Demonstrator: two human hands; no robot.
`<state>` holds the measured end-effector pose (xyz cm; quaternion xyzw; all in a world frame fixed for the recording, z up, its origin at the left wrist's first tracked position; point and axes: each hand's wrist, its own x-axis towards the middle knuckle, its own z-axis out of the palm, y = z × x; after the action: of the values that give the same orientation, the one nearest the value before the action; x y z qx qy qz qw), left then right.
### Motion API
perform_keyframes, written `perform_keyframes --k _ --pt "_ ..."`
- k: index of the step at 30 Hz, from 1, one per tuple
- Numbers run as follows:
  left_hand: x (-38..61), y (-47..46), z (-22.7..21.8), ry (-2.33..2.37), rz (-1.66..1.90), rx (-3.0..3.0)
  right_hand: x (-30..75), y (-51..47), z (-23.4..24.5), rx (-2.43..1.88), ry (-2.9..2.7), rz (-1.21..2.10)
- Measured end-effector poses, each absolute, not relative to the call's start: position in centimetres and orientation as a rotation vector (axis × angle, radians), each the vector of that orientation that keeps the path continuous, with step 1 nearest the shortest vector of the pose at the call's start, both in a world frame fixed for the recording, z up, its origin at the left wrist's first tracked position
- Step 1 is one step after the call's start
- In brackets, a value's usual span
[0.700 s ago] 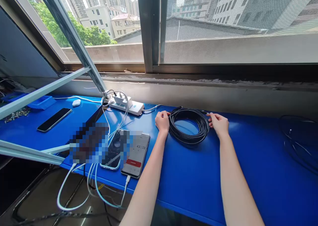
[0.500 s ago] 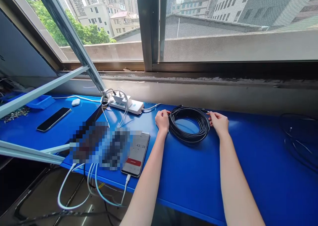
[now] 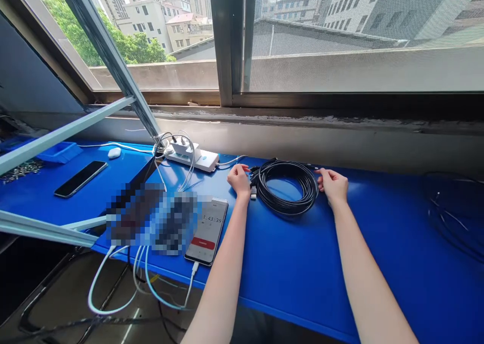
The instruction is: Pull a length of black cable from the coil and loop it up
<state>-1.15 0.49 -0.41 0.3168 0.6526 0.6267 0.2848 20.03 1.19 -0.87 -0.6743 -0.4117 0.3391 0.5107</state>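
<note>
A coil of black cable (image 3: 266, 195) lies on the blue tabletop. Just left of it is my left hand (image 3: 239, 180), its fingers curled; what they hold, if anything, is hidden. Beside that hand, a USB plug (image 3: 253, 193) with a pale metal end shows at the coil's left edge. My right hand (image 3: 334, 186) is closed to the right of the coil. Its thumb and fingertips pinch the thin end of the cable (image 3: 313, 167), which reaches out from the coil's upper right.
Left of my arm lie a phone with a timer (image 3: 207, 233) and two blurred-out items. Behind them stands a white power strip (image 3: 206, 161). A metal frame (image 3: 109, 46) crosses the left side. Another phone (image 3: 81, 179) lies there. Dark cables (image 3: 449, 215) lie far right.
My left hand has moved left, away from the coil, and the USB plug now shows beside it. The right hand stays at about the same place.
</note>
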Motion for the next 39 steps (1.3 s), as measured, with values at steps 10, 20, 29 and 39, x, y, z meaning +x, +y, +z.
perform_keyframes --k 10,20,29,39 --pt "-1.3 0.6 -0.1 1.785 1.681 0.875 21.0 0.8 -0.7 -1.449 -0.960 0.772" --pt "-1.4 1.1 -1.0 1.887 1.550 1.025 21.5 1.3 -1.2 -1.353 -0.855 0.793" --pt "-1.6 1.2 -1.4 1.945 1.611 1.025 22.2 1.9 -2.0 -1.239 -0.736 0.855" --pt "-1.3 0.8 -0.6 1.892 1.638 1.008 22.7 2.1 -2.3 -1.117 -0.622 0.938"
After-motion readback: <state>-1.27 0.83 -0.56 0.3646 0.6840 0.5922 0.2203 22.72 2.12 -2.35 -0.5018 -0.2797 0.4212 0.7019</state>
